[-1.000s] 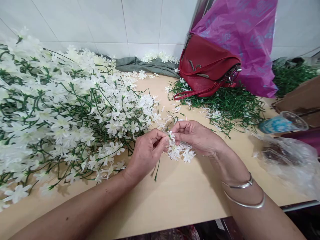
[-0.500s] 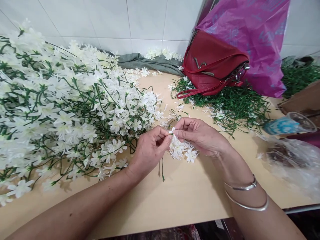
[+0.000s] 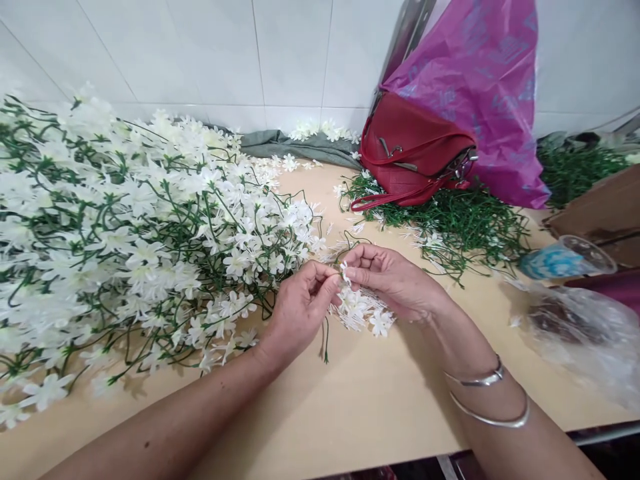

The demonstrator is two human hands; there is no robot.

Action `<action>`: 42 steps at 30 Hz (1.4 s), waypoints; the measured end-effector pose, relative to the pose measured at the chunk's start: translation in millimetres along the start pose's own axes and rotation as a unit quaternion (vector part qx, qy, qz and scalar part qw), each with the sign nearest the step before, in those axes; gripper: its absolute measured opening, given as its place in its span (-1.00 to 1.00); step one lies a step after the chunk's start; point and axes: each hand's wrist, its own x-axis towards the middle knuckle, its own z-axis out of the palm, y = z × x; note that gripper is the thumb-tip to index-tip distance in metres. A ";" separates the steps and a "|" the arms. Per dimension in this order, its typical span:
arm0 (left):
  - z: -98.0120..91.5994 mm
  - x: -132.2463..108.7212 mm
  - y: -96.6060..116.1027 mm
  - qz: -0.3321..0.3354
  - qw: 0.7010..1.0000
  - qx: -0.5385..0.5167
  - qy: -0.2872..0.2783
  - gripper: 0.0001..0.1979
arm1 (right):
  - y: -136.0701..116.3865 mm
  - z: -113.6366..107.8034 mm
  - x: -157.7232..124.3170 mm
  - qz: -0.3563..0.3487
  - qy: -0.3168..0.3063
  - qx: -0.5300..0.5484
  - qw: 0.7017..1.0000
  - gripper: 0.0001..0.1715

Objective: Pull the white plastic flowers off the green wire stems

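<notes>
My left hand [image 3: 300, 308] pinches a thin green stem [image 3: 326, 341] that hangs below the fingers. My right hand [image 3: 395, 280] pinches a small white flower head [image 3: 345, 272] against the top of that stem. Both hands meet fingertip to fingertip over the beige table [image 3: 360, 393]. Under the right palm lies a small heap of loose white flower heads [image 3: 365, 312]. A big pile of white flowers on green stems [image 3: 135, 227] spreads to the left of my left hand.
A red handbag [image 3: 413, 153] rests on a heap of bare green stems [image 3: 465, 223] at the back right, with a purple plastic bag [image 3: 475, 87] behind it. A clear plastic cup [image 3: 570, 257] and a clear bag [image 3: 585, 333] lie at the right edge. Grey cloth [image 3: 295, 141] lies by the tiled wall.
The hands stay pinched together on the stem and flower head; the fingers shift only slightly. The view has tilted, so everything sits a little lower in the picture.
</notes>
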 end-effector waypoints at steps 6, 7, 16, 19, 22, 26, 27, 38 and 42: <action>-1.8 1.0 0.5 0.001 1.000 -0.019 0.001 -0.86 | -6.9 -3.3 -3.4 0.027 -0.019 0.015 0.999 -0.52; -1.9 1.3 0.8 0.002 1.000 -0.022 0.002 -0.86 | -7.0 -3.1 -3.4 0.028 -0.017 0.015 0.999 -0.52; -1.7 2.9 5.3 0.005 1.000 -0.028 0.010 -0.87 | 1.0 -0.2 -0.9 -0.014 0.014 -0.057 0.998 -0.56; -1.7 3.3 5.1 0.012 0.999 -0.030 0.011 -0.88 | 3.0 -0.9 0.3 -0.008 0.008 -0.084 0.996 -0.51; -1.3 3.5 3.8 0.010 1.000 -0.027 0.010 -0.87 | 3.4 -1.5 0.5 -0.005 -0.002 -0.096 0.995 -0.47; -1.1 2.7 3.0 0.005 1.000 -0.021 0.004 -0.87 | 2.9 -1.8 -0.7 0.000 -0.028 -0.079 0.996 -0.50; -1.2 2.4 3.2 0.004 1.000 -0.023 0.001 -0.87 | 3.1 -1.7 -0.8 0.001 -0.033 -0.077 0.997 -0.51; -0.3 2.9 3.0 -0.005 0.999 -0.039 -0.017 -0.85 | 4.9 -4.4 0.3 -0.002 -0.061 -0.067 0.996 -0.55; -0.3 3.0 2.7 0.006 0.999 -0.048 -0.014 -0.86 | 3.2 -5.2 -0.6 -0.007 -0.043 -0.071 0.997 -0.57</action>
